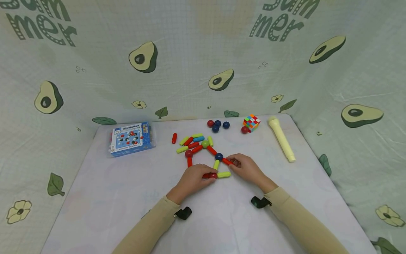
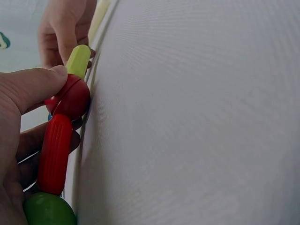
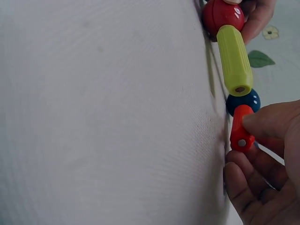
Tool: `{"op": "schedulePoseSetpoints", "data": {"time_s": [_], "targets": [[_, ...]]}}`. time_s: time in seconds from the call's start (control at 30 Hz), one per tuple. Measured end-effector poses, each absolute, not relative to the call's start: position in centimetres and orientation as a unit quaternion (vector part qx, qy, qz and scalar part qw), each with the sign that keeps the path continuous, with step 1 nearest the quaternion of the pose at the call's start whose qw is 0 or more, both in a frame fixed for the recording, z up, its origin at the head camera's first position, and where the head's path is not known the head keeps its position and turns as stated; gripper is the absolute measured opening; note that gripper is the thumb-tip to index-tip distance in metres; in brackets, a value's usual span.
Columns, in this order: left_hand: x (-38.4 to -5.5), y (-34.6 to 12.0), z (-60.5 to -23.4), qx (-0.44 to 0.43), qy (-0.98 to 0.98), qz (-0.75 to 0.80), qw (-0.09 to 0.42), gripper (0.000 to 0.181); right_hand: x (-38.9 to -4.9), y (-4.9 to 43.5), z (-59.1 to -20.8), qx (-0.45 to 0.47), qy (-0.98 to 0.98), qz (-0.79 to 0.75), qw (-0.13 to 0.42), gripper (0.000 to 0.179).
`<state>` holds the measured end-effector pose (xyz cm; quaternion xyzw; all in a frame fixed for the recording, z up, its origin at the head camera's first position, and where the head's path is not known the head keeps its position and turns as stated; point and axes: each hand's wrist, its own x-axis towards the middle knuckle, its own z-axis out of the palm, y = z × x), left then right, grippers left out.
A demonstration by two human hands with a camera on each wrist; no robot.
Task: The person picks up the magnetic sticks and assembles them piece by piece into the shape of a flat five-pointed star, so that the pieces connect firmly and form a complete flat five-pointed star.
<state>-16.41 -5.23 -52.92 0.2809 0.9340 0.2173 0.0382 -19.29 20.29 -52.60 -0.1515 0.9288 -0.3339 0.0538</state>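
Observation:
A ring of magnetic rods and balls lies on the table in front of me. My left hand [image 1: 192, 179] holds a red ball [image 2: 75, 101] at the ring's near corner, thumb on top. From that ball a yellow-green rod [image 1: 224, 174] sticks out to the right, and a red rod [image 2: 55, 154] leads to a green ball [image 2: 49, 211] partly behind the hand. My right hand [image 1: 245, 169] pinches another red rod [image 3: 240, 126], its inner end at a dark blue ball [image 1: 219, 156]. The far side of the ring has a light green ball [image 1: 205, 144] and a second red ball [image 1: 188, 153].
Loose rods [image 1: 182, 149] lie just beyond the ring. Farther back are several dark blue balls [image 1: 215, 129], a red ball [image 1: 210, 123] and a puzzle cube [image 1: 252, 123] with a red ball against it. A blue box [image 1: 130, 139] stands back left, a cream stick [image 1: 281, 139] back right.

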Motion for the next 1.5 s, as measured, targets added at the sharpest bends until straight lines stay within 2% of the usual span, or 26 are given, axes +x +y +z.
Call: {"op": "schedulePoseSetpoints", "data": {"time_s": [0.47, 0.8, 1.13, 1.5], "targets": [[-16.4, -5.2, -52.8, 0.279, 0.935, 0.218, 0.039, 0.037, -19.4, 20.6, -52.9, -0.157, 0.924, -0.343, 0.052, 0.029], [-16.3, -5.2, -52.9, 0.280, 0.935, 0.215, 0.040, 0.037, -20.0, 21.2, -52.9, -0.136, 0.929, -0.342, 0.031, 0.028], [-16.3, -5.2, -52.7, 0.278, 0.936, 0.214, 0.044, 0.037, -23.3, 21.3, -52.9, -0.102, 0.935, -0.336, 0.038, 0.036], [-16.4, -5.3, -52.7, 0.283, 0.934, 0.216, 0.038, 0.036, -28.2, 20.4, -52.6, -0.075, 0.934, -0.347, 0.031, 0.055]]}}
